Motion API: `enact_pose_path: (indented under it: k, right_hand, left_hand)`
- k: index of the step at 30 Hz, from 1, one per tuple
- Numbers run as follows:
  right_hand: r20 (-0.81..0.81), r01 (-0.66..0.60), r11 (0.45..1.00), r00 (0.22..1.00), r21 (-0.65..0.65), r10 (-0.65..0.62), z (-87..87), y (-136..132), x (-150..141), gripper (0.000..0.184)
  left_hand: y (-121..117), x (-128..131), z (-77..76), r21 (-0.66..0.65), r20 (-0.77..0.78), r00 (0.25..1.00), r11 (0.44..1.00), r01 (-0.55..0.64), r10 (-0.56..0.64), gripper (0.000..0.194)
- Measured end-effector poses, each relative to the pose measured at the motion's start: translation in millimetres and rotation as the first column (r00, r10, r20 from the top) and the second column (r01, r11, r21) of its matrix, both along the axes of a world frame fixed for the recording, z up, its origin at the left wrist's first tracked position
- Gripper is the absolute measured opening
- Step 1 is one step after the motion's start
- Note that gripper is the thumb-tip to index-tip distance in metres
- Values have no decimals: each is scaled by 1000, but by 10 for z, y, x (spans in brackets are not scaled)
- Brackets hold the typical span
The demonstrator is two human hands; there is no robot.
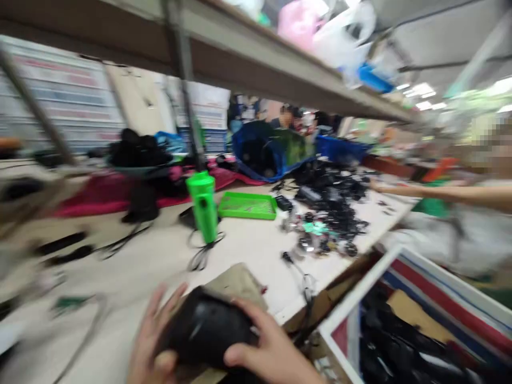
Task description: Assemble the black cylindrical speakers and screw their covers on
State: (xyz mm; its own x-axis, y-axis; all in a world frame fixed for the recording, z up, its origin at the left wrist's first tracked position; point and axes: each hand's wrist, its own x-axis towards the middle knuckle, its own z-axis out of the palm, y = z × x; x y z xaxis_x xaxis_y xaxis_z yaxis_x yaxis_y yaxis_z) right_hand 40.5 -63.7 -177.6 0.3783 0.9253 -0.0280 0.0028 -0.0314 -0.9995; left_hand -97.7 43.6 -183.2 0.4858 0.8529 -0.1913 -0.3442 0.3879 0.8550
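Note:
Low in the view, a black rounded plastic housing sits between my two hands; its exact kind is blurred. My left hand presses on its left side, thumb at the lower edge and fingers up along the side. From the right, my right hand grips it with the thumb on the near face and fingers over the top. Just behind the housing lies a beige folded cloth or pad on the white table.
A green handheld device and a green tray stand mid-table. Black parts are heaped beyond. At right, a striped bin holds black pieces. Another person's arm reaches in. An overhead shelf crosses above.

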Motion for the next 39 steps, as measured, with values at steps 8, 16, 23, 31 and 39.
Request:
enact_pose_path:
  k: [8, 16, 23, 31, 39]
  right_hand:
    - [145, -66, 997, 987, -36, 70, -409, 1, 140, 64]
    - [96, 56, 998, 994, 0, -55, -600, 3, 22, 66]
    - [254, 148, 988, 955, 35, -152, -564, -13, -43, 58]
    - [249, 125, 977, 954, 172, -166, 130, 574, 312, 59]
    - [31, 38, 916, 998, 399, -55, 798, 1730, 354, 70]
  left_hand:
    - [95, -241, 163, 207, -246, 953, 950, 232, -178, 67]
    - [117, -150, 219, 91, -180, 975, 985, 146, -128, 54]
    - [-229, 0, 35, -30, 116, 993, 999, -19, 22, 86]
    - [-230, 28, -12, -224, 28, 978, 955, -197, 208, 68]
    - [-177, -74, -6, -283, 4, 986, 946, -160, 167, 71]
